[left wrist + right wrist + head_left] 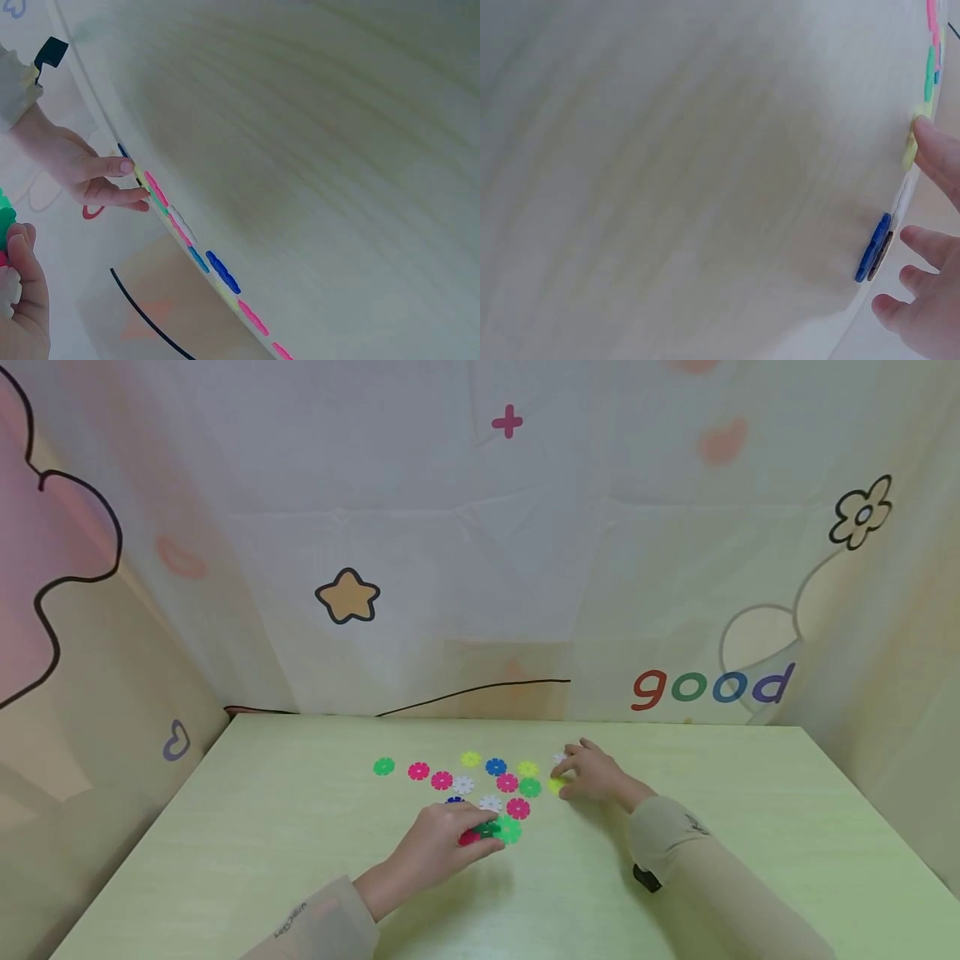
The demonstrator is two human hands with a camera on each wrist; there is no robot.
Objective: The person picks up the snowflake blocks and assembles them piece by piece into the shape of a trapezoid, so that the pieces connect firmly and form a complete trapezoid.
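Between thumb and fingers, my left hand [435, 847] pinches a small cluster of plastic snowflake discs. A bright green disc [510, 830] sticks out at its right, with a dark green disc [487, 829] and a red disc [468, 838] partly hidden by the fingers. The left wrist view also shows a white disc [10, 289] in that cluster. At the right end of the loose discs is my right hand [596, 774], thumb touching a yellow disc [910, 150] on the table, other fingers spread apart from it. A white disc [559, 759] lies by its fingertips.
Several loose discs lie flat on the pale table [247, 860], among them a green disc [384, 767], a pink disc [418, 771] and a blue disc [496, 767]. Near the right fingers lies a dark blue disc [873, 247]. A printed curtain [450, 568] hangs behind the table.
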